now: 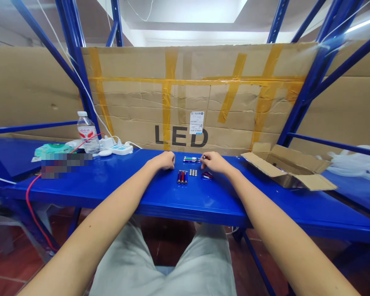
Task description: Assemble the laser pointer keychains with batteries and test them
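My left hand (167, 160) rests on the blue table, its fingers curled into a fist and no object showing in them. Opposite it, my right hand (214, 161) has thumb and fingers pinched together by the right end of some shiny small tubes (190, 159) lying crosswise. Whatever is in that pinch is too small to make out. Between the hands, blue and red metallic tubes (182, 177) lie side by side. Just right of them sit several small silver round pieces (193, 172), like button cells, in rows. Shiny red and blue clip-like pieces (207, 176) lie below my right hand.
An opened cardboard box (283, 166) stands on the table (160, 195) to the right. On the left are a plastic bottle (88, 133), a white power strip (121, 149), a green packet (52, 150) and a red cable (27, 197). Tall cardboard (135, 107) closes off the back.
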`<action>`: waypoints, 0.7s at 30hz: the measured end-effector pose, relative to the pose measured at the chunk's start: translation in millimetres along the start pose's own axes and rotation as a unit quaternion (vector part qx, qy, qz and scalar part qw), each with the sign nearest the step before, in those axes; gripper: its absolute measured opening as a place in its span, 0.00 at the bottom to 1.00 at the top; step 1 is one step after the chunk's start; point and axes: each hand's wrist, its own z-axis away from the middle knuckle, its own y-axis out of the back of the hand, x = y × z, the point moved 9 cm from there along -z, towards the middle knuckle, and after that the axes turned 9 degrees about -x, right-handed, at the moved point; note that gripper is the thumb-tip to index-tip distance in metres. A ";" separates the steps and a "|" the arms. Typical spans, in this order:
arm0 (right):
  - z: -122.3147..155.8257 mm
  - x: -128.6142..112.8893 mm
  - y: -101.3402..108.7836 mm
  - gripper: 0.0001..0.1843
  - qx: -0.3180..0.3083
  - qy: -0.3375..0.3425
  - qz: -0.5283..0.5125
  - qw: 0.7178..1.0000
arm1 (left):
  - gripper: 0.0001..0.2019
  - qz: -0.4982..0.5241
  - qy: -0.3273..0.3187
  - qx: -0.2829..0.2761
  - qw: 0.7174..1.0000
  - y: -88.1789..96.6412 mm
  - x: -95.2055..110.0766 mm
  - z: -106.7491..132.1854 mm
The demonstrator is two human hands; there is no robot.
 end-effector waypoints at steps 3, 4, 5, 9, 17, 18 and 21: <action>-0.3 -0.2 0.0 0.08 0.000 0.000 -0.001 1.000 | 0.03 0.040 0.007 -0.022 0.999 -0.5 -4.1 0.3; -0.4 -0.3 0.0 0.09 0.000 -0.001 -0.001 1.000 | 0.02 0.053 0.005 -0.029 0.998 -0.7 -5.0 0.0; -0.6 -0.3 0.0 0.09 0.001 -0.001 -0.002 1.000 | 0.02 0.065 0.003 -0.038 0.997 -1.4 -5.8 -0.3; -1.2 -0.5 -0.1 0.09 -0.001 0.000 0.003 1.000 | 0.05 0.125 0.007 -0.075 0.989 -6.9 -10.7 -1.1; -1.5 0.5 -0.4 0.08 -0.003 0.001 0.010 1.000 | 0.08 0.266 -0.029 -0.187 0.945 -23.5 0.8 12.4; -1.4 0.9 -0.6 0.08 -0.003 0.000 0.011 1.000 | 0.08 0.276 -0.036 -0.202 0.939 -25.6 3.2 14.0; -1.5 1.2 -1.4 0.08 -0.005 0.001 0.015 1.000 | 0.09 0.292 -0.039 -0.220 0.930 -28.5 5.3 16.0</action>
